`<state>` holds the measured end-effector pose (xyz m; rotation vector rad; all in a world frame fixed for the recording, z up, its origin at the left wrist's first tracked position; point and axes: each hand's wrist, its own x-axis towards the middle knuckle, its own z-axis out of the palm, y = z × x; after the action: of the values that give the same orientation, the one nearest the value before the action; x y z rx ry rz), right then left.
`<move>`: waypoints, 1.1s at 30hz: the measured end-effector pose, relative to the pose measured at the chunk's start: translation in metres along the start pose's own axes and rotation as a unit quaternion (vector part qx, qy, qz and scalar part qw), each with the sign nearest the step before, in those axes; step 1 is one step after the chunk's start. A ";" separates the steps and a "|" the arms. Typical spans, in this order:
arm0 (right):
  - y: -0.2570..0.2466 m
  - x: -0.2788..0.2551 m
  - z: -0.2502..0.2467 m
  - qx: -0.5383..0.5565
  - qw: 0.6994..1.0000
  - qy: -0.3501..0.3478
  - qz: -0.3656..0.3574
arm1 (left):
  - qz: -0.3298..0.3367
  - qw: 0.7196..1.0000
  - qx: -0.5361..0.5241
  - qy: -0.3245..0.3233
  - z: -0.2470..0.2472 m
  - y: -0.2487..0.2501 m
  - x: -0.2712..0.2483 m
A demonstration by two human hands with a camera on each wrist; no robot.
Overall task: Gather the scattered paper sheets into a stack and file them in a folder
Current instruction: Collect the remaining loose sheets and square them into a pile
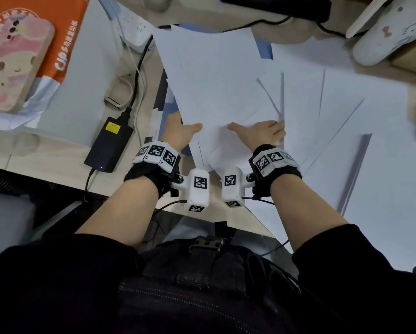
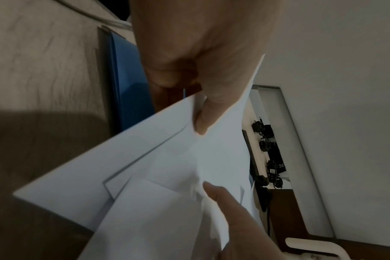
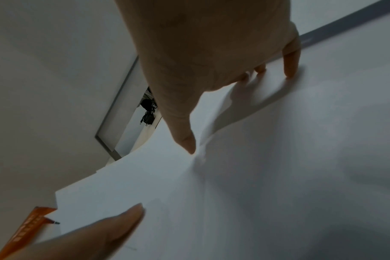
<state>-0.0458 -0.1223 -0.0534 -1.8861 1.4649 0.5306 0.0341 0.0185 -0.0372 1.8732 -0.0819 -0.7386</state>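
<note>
A loose bunch of white paper sheets [image 1: 216, 75] lies fanned and tilted in front of me. My left hand [image 1: 180, 131] grips its near left edge, thumb on top and fingers hidden underneath; the left wrist view shows that thumb [image 2: 203, 114] pinching the sheets [image 2: 145, 158]. My right hand [image 1: 260, 131] lies on the near right part with straight fingers [image 3: 289, 70] and thumb pressing the paper [image 3: 278, 158]. More sheets [image 1: 371, 165] spread over the desk to the right. A blue folder [image 1: 265, 49] lies mostly covered under the bunch, its edge [image 2: 127, 79] showing beside my left hand.
Left of the sheets lie a black power adapter [image 1: 110, 143] with its cable, a white power strip [image 1: 134, 27], an orange paper pack [image 1: 57, 32] and a pink case [image 1: 14, 63]. A white rounded object [image 1: 390, 32] stands at the back right. The desk's front edge [image 1: 57, 174] runs near my wrists.
</note>
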 end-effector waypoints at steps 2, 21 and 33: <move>-0.004 0.001 0.002 -0.004 1.000 0.004 0.008 | -0.015 1.000 0.004 -0.003 0.000 -0.001 0.003; -0.015 0.017 -0.004 -0.004 0.997 0.077 0.012 | -0.017 1.000 0.006 -0.002 -0.002 -0.001 0.007; 0.019 0.009 -0.047 0.174 0.977 0.120 -0.028 | -0.001 0.999 0.015 0.043 0.006 0.000 0.005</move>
<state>-0.0653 -0.1647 -0.0317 -1.7453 1.5363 0.0124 0.0352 0.0114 -0.0409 1.9320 -0.0361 -0.6602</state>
